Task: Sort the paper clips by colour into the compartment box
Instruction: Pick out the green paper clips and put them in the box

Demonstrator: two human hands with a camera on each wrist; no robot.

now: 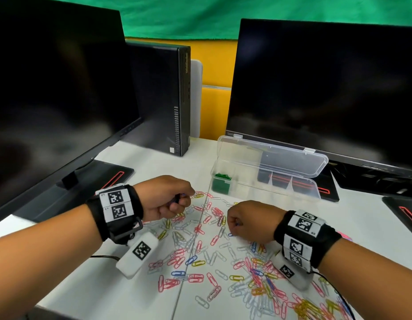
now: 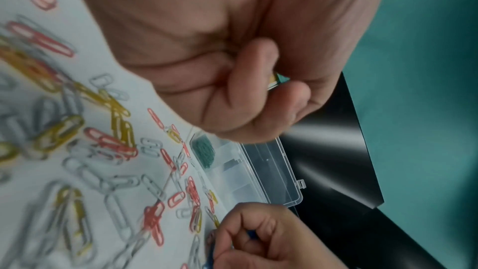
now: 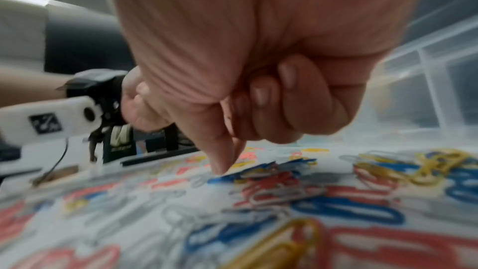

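Note:
Loose paper clips [image 1: 212, 250] in red, yellow, blue and white-grey lie scattered over the white table. My left hand [image 1: 179, 200] hovers over the far side of the pile, its fingers [image 2: 258, 81] curled into a fist around something small and dark with a bit of blue showing. My right hand [image 1: 235, 224] is curled too; its thumb and forefinger [image 3: 222, 163] pinch a blue paper clip [image 3: 220, 179] at the table surface. The clear compartment box [image 1: 265, 188] stands behind the pile with its lid open. Green clips [image 1: 222, 177] fill its leftmost compartment; the other compartments look bare.
A dark monitor [image 1: 50, 100] stands at the left and another monitor [image 1: 327, 88] behind the box. A black computer tower [image 1: 163, 100] stands between them. Black monitor bases [image 1: 108, 176] lie flat on the table. A thin cable [image 1: 103, 257] runs under my left wrist.

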